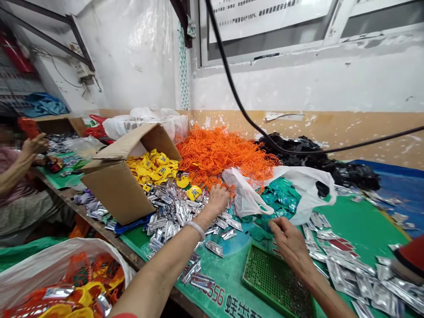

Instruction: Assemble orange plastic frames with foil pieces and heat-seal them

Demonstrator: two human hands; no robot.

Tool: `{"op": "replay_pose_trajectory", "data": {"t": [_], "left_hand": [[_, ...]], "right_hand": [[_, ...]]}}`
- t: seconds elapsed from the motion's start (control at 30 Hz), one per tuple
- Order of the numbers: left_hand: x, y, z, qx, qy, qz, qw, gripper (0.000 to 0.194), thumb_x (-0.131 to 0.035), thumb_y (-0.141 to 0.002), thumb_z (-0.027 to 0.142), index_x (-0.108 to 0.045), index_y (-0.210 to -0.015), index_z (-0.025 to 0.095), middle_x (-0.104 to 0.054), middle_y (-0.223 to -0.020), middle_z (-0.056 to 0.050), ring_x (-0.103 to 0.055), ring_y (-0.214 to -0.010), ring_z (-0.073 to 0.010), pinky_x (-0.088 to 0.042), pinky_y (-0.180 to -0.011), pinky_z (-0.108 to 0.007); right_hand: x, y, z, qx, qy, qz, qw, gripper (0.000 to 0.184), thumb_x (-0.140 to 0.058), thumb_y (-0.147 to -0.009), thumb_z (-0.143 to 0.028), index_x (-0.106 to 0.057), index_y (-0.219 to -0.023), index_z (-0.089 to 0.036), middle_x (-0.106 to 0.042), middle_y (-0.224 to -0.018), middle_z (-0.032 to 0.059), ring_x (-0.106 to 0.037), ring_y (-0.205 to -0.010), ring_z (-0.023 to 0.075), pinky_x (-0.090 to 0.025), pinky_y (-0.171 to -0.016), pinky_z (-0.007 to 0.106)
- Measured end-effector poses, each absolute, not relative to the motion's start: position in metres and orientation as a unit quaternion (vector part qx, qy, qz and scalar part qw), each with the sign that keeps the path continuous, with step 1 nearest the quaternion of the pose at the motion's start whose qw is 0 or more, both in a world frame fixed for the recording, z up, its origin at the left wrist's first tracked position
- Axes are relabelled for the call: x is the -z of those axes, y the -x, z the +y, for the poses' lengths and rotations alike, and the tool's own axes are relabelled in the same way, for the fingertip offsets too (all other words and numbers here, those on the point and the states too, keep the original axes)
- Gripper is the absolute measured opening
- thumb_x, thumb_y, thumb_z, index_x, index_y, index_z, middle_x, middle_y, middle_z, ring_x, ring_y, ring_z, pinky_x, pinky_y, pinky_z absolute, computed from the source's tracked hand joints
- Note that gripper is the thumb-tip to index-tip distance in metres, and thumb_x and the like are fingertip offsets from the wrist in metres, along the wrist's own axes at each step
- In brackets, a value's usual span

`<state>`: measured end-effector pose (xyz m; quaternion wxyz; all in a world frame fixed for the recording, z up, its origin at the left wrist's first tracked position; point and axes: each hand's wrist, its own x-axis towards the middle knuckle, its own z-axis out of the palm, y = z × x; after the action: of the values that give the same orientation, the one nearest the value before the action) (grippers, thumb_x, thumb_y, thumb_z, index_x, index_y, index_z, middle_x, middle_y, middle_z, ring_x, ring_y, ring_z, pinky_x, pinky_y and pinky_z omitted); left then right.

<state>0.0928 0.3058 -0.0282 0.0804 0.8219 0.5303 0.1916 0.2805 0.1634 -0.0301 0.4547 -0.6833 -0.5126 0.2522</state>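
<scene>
My left hand, with a bracelet at the wrist, reaches to the front edge of a heap of orange plastic frames. Its fingers are curled down among the nearest ones. My right hand is closed in a pinch beside teal pieces that spill from a white plastic bag; what its fingertips hold, if anything, is hidden. Under that hand lies a green tray with small dark bits in it. Silver foil packets are piled left of my left hand.
A tilted cardboard box holds yellow pieces. Foil packets and black plastic lie to the right. A cable hangs across the view. A full white sack stands at lower left; another person sits beyond.
</scene>
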Motion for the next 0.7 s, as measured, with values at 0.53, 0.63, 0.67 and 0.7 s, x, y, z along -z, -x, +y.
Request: {"op": "replay_pose_trajectory", "data": {"t": [0.53,0.63,0.67,0.7], "left_hand": [[-0.011,-0.065,0.16,-0.428,-0.396,0.423,0.694,0.014,-0.052,-0.082,0.021,-0.062,-0.085,0.011,-0.071,-0.085,-0.011,-0.069,-0.073,-0.0235,-0.057,-0.07,-0.047],[0.002,-0.058,0.125,-0.42,-0.311,0.393,0.757,0.015,-0.054,-0.08,0.021,-0.062,-0.09,0.012,-0.073,-0.09,-0.013,-0.07,-0.077,-0.0261,-0.057,-0.071,-0.048],[0.005,-0.055,0.118,-0.422,-0.29,0.385,0.768,0.015,-0.055,-0.08,0.021,-0.061,-0.09,0.013,-0.073,-0.091,-0.013,-0.071,-0.078,-0.0261,-0.057,-0.071,-0.047],[0.007,-0.053,0.112,-0.425,-0.272,0.377,0.777,0.014,-0.056,-0.079,0.02,-0.061,-0.091,0.013,-0.074,-0.091,-0.012,-0.071,-0.077,-0.0261,-0.057,-0.07,-0.047]], "right_hand": [[0.012,-0.23,0.09,-0.542,0.517,-0.283,0.599,0.045,-0.08,-0.052,-0.053,-0.065,-0.074,-0.017,-0.054,-0.064,-0.0021,-0.047,-0.055,0.0107,-0.041,-0.037,0.021],[0.012,-0.225,0.084,-0.53,0.508,-0.28,0.619,0.043,-0.083,-0.05,-0.049,-0.068,-0.073,-0.016,-0.059,-0.067,-0.0012,-0.048,-0.057,0.009,-0.041,-0.042,0.019],[0.012,-0.223,0.083,-0.521,0.507,-0.276,0.629,0.042,-0.083,-0.05,-0.048,-0.069,-0.072,-0.015,-0.059,-0.066,-0.0017,-0.047,-0.055,0.0074,-0.039,-0.043,0.018],[0.012,-0.222,0.082,-0.512,0.507,-0.272,0.638,0.042,-0.084,-0.049,-0.047,-0.069,-0.071,-0.015,-0.058,-0.063,-0.0026,-0.044,-0.052,0.0056,-0.037,-0.043,0.016]]}}
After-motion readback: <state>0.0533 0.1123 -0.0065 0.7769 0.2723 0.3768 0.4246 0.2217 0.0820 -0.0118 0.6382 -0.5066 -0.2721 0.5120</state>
